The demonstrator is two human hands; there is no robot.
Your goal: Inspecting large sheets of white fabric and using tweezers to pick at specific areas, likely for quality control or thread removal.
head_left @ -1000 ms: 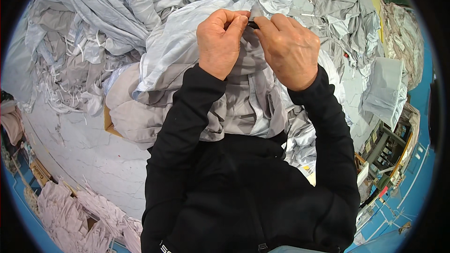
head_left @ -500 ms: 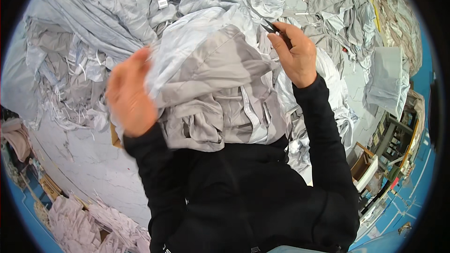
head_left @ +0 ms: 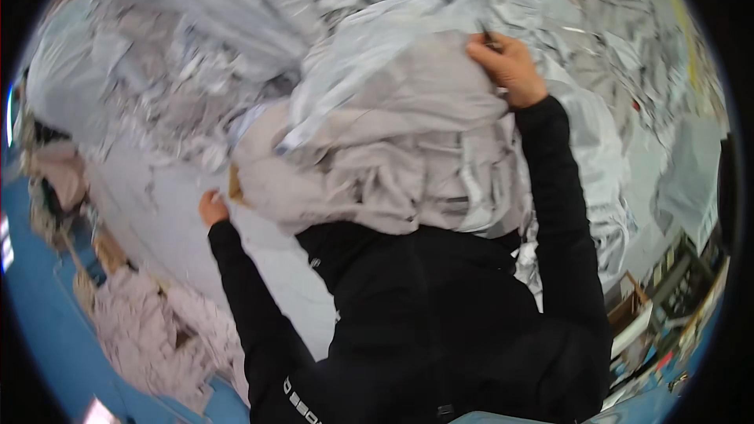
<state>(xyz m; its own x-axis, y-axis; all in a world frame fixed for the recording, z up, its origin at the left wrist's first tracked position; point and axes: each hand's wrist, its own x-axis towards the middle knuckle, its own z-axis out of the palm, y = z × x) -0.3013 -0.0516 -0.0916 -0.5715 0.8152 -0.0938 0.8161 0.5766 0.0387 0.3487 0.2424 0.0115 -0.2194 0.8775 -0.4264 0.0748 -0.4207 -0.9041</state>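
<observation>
Right hand (head_left: 509, 69) remains pinched on the grey garment (head_left: 393, 149) at its top edge, holding it raised over the pile (head_left: 196, 71). Left hand (head_left: 212, 208) has let go and dropped low left, fingers curled, nothing visibly held; handling is now one-handed.

A pale worktable (head_left: 149, 212) carries a wide heap of grey garments (head_left: 236, 55) and a beige bundle (head_left: 377, 165).

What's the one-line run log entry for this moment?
right hand: grip on grey garment, raised | left hand: lowered at garment's left edge, grip unclear | around: heaped grey clothing
</observation>
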